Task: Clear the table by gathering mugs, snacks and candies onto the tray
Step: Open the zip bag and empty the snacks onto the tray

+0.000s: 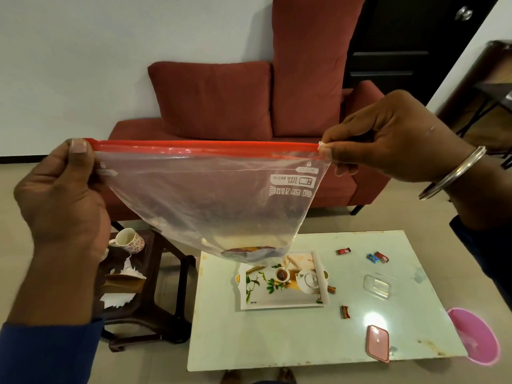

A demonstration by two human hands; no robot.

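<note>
I hold a clear zip bag (210, 195) with a red seal strip up in front of me, above the table. My left hand (61, 195) pinches its left corner. My right hand (388, 139) pinches the white slider at the right end of the strip. Snack pieces lie in the bag's bottom. Below, a white tray (249, 300) with a printed tea picture lies on the pale table (277, 342). Wrapped candies are scattered on the table: a red one (343, 251), a blue and red pair (376, 257), a brown one (345, 312). A floral mug (130, 241) stands on a dark stool at the left.
A clear plastic box (377, 285) and a pink lidded box (378, 343) lie on the table's right part. A pink bowl (473, 336) overhangs the right edge. The dark stool (149, 309) holds torn paper and a brown packet. A red sofa (221, 106) stands behind.
</note>
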